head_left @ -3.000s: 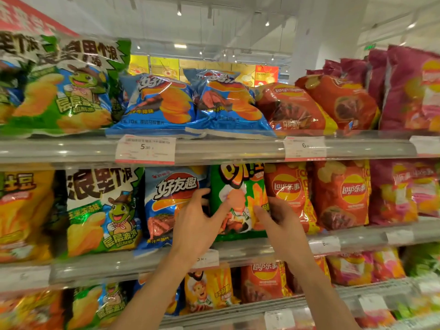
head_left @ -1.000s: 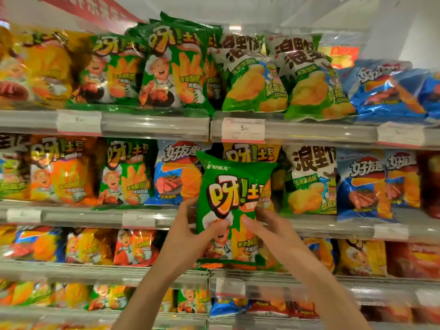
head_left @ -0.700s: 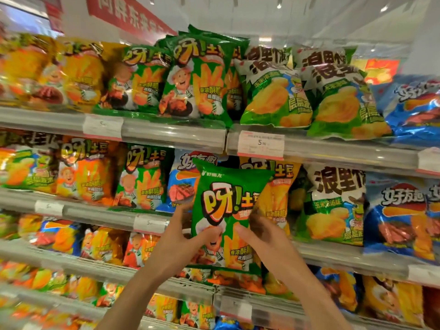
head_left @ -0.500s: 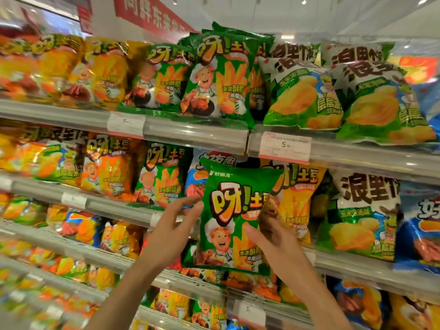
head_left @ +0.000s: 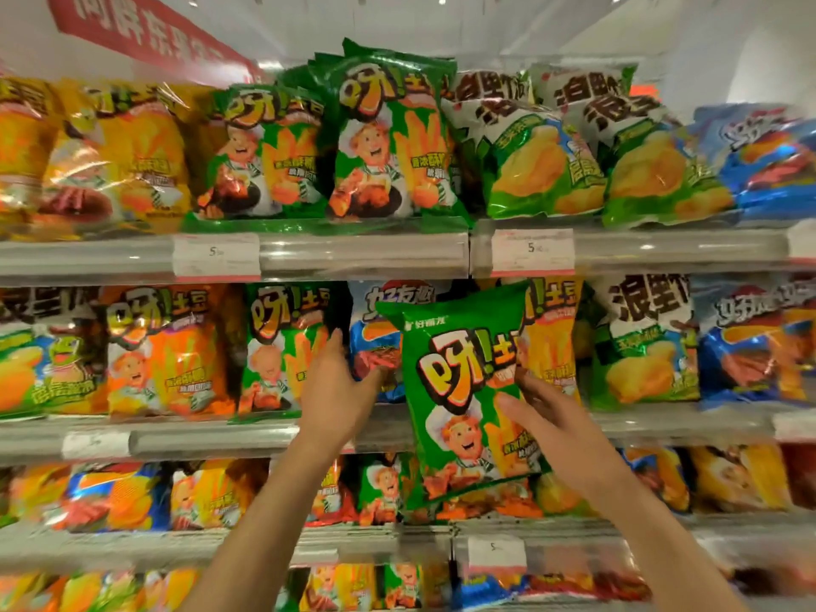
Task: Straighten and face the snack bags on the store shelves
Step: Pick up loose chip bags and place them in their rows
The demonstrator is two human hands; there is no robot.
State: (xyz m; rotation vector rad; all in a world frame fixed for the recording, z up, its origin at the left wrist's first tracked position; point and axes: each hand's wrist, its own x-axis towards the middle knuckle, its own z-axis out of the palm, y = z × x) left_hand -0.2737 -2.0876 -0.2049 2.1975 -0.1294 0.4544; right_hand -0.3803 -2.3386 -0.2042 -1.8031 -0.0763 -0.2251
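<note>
Right hand (head_left: 545,417) pinching loose green snack bag (head_left: 459,390) near middle shelf (head_left: 212,439), thumb on its front, left hand (head_left: 338,386) fingers straight, together, touching shelved green bag (head_left: 282,346).

Retail shop, snack aisle. Tiered metal shelves (head_left: 362,258) with clear plastic front rails, running the full width of the view. Paper price labels (head_left: 216,254) slotted into the rails, one reading "5". Rows of sealed snack bags (head_left: 384,139) stocked face-out and grouped by colour: green, orange-yellow, blue, several of each kind side by side. Red banner (head_left: 145,37) with white Chinese lettering hung above the top shelf. White ceiling with small fittings overhead.
</note>
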